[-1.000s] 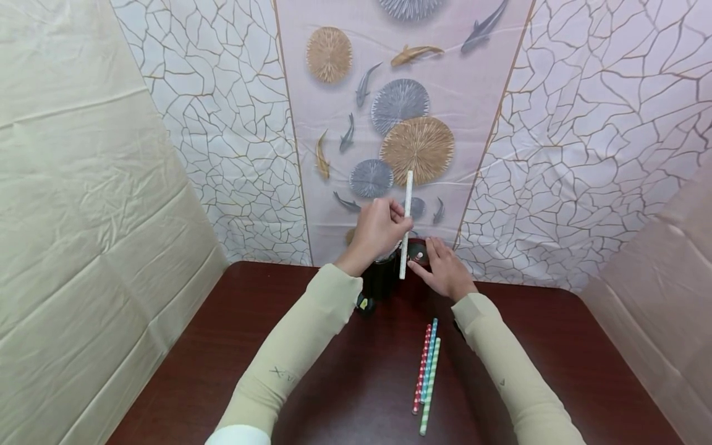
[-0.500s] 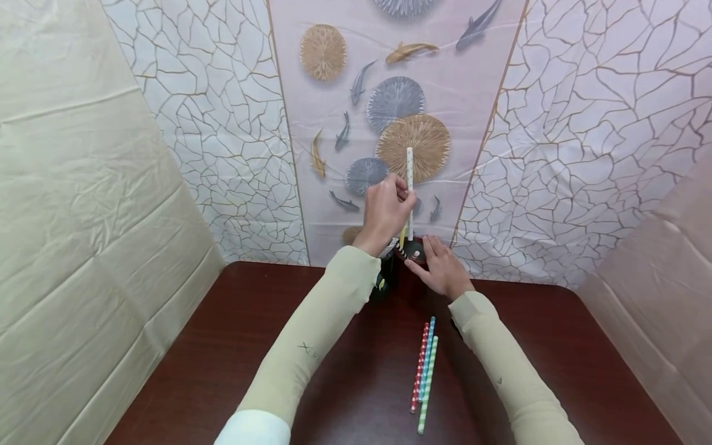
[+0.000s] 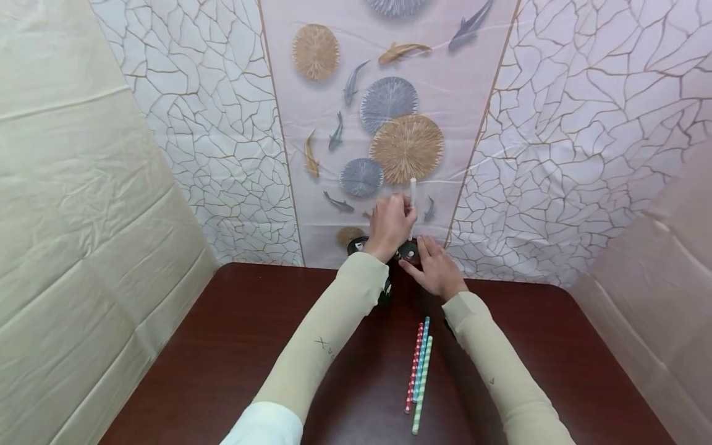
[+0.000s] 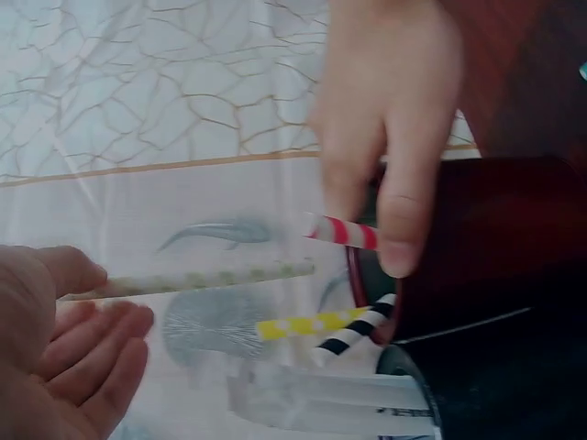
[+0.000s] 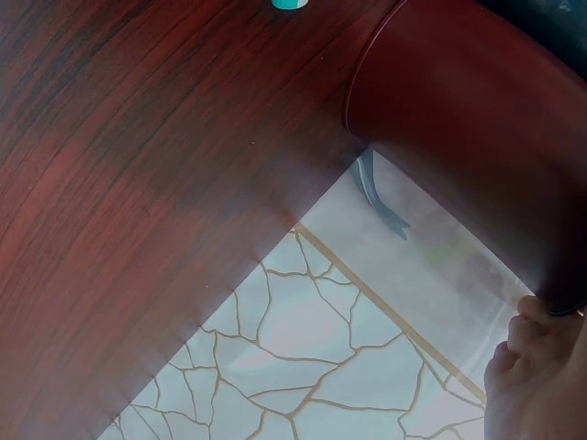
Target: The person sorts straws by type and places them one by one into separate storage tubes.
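Observation:
A whitish straw with a faint pattern [image 4: 211,278] is pinched between the thumb and fingers of my left hand [image 3: 389,224]. In the head view it stands nearly upright over a dark red cylindrical cup [image 5: 468,137]. In the left wrist view its tip appears just short of the mouth. My right hand [image 3: 436,269] grips that cup at the rim, thumb apart from the fingers. Out of the mouth stick a red-and-white striped straw [image 4: 339,231], a yellow dotted straw [image 4: 307,325] and a black-and-white striped straw [image 4: 359,325].
Beside the red cup stands a black container [image 4: 504,376] with clear wrapped items [image 4: 321,399]. Nearer on the dark table [image 3: 222,371] lie a red dotted straw [image 3: 413,371], a blue straw [image 3: 421,358] and a green striped straw [image 3: 421,389]. A patterned cloth [image 3: 222,154] hangs close behind.
My left hand rose with the straw and moved right, from in front of the cup to over it, then came down somewhat. My right hand has kept its grip on the cup.

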The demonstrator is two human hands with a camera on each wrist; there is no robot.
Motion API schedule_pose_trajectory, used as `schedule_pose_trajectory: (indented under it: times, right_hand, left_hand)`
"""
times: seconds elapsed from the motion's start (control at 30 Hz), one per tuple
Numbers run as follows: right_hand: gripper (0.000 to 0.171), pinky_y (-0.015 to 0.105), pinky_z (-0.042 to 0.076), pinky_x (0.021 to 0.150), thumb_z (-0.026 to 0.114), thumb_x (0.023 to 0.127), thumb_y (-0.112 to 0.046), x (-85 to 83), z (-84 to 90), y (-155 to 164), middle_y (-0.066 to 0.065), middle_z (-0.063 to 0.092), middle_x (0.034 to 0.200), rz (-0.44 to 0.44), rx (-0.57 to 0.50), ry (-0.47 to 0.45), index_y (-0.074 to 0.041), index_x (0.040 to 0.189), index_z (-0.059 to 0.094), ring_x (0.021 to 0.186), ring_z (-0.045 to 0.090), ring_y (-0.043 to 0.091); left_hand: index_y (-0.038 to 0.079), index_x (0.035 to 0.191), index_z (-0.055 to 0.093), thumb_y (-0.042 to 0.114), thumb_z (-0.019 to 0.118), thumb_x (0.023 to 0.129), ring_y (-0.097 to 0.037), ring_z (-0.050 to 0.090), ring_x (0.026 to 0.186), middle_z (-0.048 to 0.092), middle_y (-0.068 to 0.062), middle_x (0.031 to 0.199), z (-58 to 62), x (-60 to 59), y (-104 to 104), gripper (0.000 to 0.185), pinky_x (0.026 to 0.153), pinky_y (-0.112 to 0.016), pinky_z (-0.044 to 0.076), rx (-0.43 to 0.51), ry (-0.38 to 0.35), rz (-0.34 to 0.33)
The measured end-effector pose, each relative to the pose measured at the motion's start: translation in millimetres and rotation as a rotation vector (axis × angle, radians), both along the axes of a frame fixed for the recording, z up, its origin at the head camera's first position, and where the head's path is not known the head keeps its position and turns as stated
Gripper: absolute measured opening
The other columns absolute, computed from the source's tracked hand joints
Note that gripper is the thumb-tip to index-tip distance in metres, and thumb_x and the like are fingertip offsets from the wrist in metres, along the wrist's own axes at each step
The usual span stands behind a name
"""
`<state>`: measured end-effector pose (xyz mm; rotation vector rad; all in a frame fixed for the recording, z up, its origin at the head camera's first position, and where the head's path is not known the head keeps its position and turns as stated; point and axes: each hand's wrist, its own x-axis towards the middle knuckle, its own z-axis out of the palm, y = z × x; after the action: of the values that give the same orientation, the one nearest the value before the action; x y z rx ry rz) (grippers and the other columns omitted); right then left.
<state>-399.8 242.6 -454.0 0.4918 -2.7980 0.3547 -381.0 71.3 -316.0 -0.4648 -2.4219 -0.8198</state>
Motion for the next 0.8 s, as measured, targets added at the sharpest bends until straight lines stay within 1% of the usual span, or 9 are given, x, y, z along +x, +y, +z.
schedule_pose_trajectory:
  times: [0.13,0.2,0.27,0.33,0.47,0.57,0.63,0.73,0.8]
  right_hand:
    - [0.095,0.059,0.026,0.13,0.048,0.106,-0.062,-0.1,-1.7,0,0.03,0.026,0.171,0.005,-0.001,0.001,0.007,0.165,0.02,0.16,0.026,0.045]
    - [0.095,0.059,0.027,0.13,0.049,0.107,-0.062,-0.4,-2.0,0,0.03,0.027,0.17,0.01,-0.003,0.007,0.007,0.165,0.021,0.159,0.027,0.045]
    - [0.095,0.059,0.027,0.13,0.048,0.106,-0.062,-0.5,-1.7,1,0.03,0.027,0.17,0.012,-0.002,0.004,0.008,0.165,0.021,0.16,0.027,0.045]
    - [0.096,0.058,0.025,0.13,0.047,0.106,-0.064,-0.6,-0.8,1,0.03,0.025,0.171,0.011,0.004,-0.006,0.008,0.165,0.021,0.16,0.025,0.045]
    - [0.098,0.057,0.023,0.131,0.044,0.106,-0.067,-0.7,1.4,2,0.029,0.021,0.173,-0.001,0.009,-0.033,0.007,0.165,0.019,0.162,0.021,0.044]
    - [0.098,0.058,0.024,0.131,0.044,0.106,-0.067,-1.6,1.2,2,0.029,0.022,0.172,-0.003,0.011,-0.027,0.007,0.165,0.019,0.162,0.021,0.045]
    - [0.098,0.058,0.024,0.131,0.044,0.106,-0.066,-2.6,0.0,2,0.03,0.024,0.172,0.003,0.01,-0.014,0.007,0.166,0.019,0.162,0.023,0.045]
    - [0.097,0.058,0.024,0.131,0.044,0.106,-0.065,-3.9,-2.7,2,0.028,0.024,0.172,0.012,0.004,0.012,0.005,0.167,0.017,0.161,0.024,0.044]
    - [0.095,0.059,0.025,0.13,0.045,0.106,-0.064,-4.1,-4.0,1,0.027,0.023,0.173,0.021,-0.005,0.023,0.003,0.167,0.017,0.161,0.024,0.043]
  left_hand:
    - [0.003,0.115,0.071,0.028,0.075,0.098,-0.03,0.076,0.098,0.078,-0.012,0.104,-7.0,-1.8,-1,0.03,0.086,-0.039,0.061,-0.107,-0.038,-0.019]
    - [0.0,0.127,0.068,0.031,0.076,0.097,-0.032,0.076,0.106,0.078,-0.015,0.114,-7.8,-1.4,-3,0.043,0.091,-0.039,0.061,-0.107,-0.047,-0.026]
    - [-0.001,0.132,0.067,0.032,0.076,0.097,-0.033,0.075,0.11,0.076,-0.017,0.12,-6.9,0.0,-5,0.049,0.095,-0.04,0.06,-0.091,-0.042,-0.025]
    - [-0.001,0.133,0.066,0.033,0.076,0.097,-0.032,0.074,0.112,0.076,-0.016,0.122,-4.6,2.7,-7,0.05,0.096,-0.04,0.06,-0.081,-0.031,-0.019]
    - [-0.001,0.128,0.069,0.033,0.075,0.097,-0.032,0.075,0.107,0.077,-0.015,0.116,3.6,11.1,-12,0.046,0.093,-0.041,0.06,-0.082,-0.006,-0.029]
    - [-0.001,0.123,0.07,0.032,0.077,0.096,-0.032,0.075,0.102,0.077,-0.014,0.112,11.3,20.0,-13,0.043,0.09,-0.042,0.061,-0.087,0.009,-0.044]
    - [0.0,0.116,0.072,0.031,0.077,0.095,-0.031,0.075,0.096,0.078,-0.013,0.106,16.2,27.3,-14,0.038,0.086,-0.041,0.06,-0.097,0.016,-0.055]
    - [0.003,0.104,0.071,0.028,0.077,0.094,-0.028,0.071,0.083,0.076,-0.011,0.093,22.0,39.7,-15,0.027,0.076,-0.039,0.058,-0.123,0.025,-0.079]
    - [0.005,0.095,0.067,0.027,0.076,0.094,-0.024,0.063,0.072,0.07,-0.008,0.083,24.5,48.2,-17,0.023,0.067,-0.035,0.054,-0.139,0.02,-0.104]
